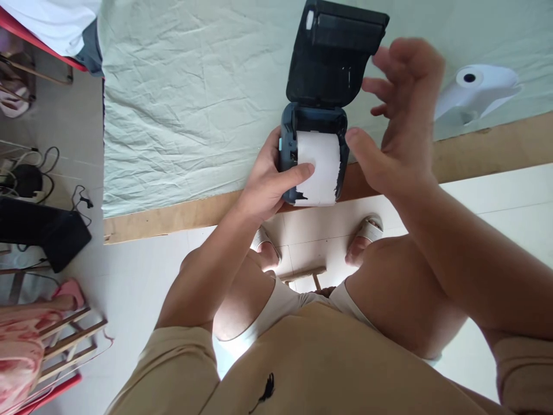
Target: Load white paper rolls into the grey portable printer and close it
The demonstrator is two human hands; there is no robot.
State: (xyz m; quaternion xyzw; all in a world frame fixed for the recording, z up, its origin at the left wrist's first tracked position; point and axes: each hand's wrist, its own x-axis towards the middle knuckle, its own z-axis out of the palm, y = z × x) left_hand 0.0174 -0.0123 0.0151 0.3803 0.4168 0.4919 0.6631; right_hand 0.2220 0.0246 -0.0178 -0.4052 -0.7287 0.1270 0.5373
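A small dark blue portable label printer (286, 124) is tilted up at the table's front edge, its black lid (328, 63) swung wide away from me. Inside its bay sits a white paper roll (319, 158), the loose end hanging over the front with a torn, dark-marked edge. My left hand (276, 176) grips the printer's left side, thumb pressed on the paper. To the right, my right hand (400, 109) hovers with fingers apart beside the lid and holds nothing; its thumb is close to the printer's right rim.
A second white paper roll (488, 89), partly unwound, lies on the pale green cloth (190, 104) at right. The table's wooden edge (173, 213) runs in front. On the left floor are cables, a black device (43, 225) and a wooden stool (71, 346) near a person in pink.
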